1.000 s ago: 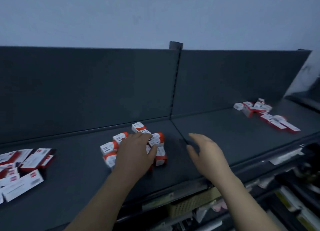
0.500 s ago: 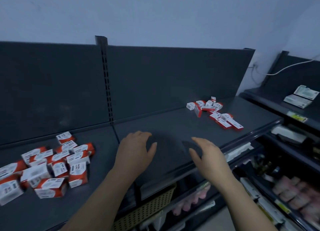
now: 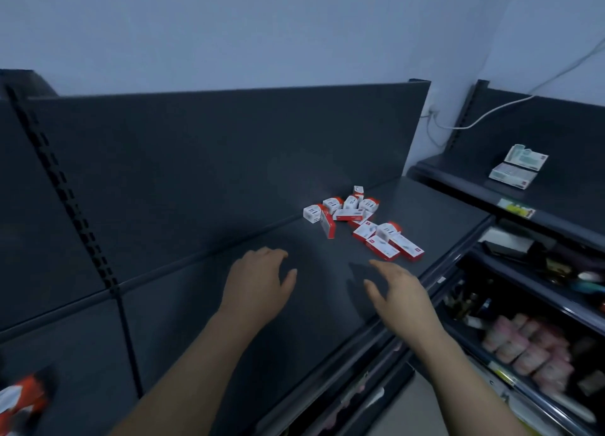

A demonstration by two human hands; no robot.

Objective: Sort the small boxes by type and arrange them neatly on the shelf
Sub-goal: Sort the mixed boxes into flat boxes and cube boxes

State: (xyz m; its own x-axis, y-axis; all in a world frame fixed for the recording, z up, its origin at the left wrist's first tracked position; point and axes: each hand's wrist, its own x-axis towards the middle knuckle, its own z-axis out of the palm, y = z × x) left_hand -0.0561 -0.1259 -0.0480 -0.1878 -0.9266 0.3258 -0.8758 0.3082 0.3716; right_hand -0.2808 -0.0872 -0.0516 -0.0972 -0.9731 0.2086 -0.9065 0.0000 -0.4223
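Empty and loose, left hand point(image 3: 258, 281) and right hand point(image 3: 399, 291) hover near the jumbled red-and-white boxes point(image 3: 357, 219); better gather matching sizes, squaring them along the shelf point(image 3: 435, 213).

Only 1 view: wide-angle head cam, aimed forward and down at the shelf point(image 3: 327, 308), left hand point(image 3: 258, 281) and right hand point(image 3: 401, 293) close below it, boxes point(image 3: 347, 214) just beyond them.
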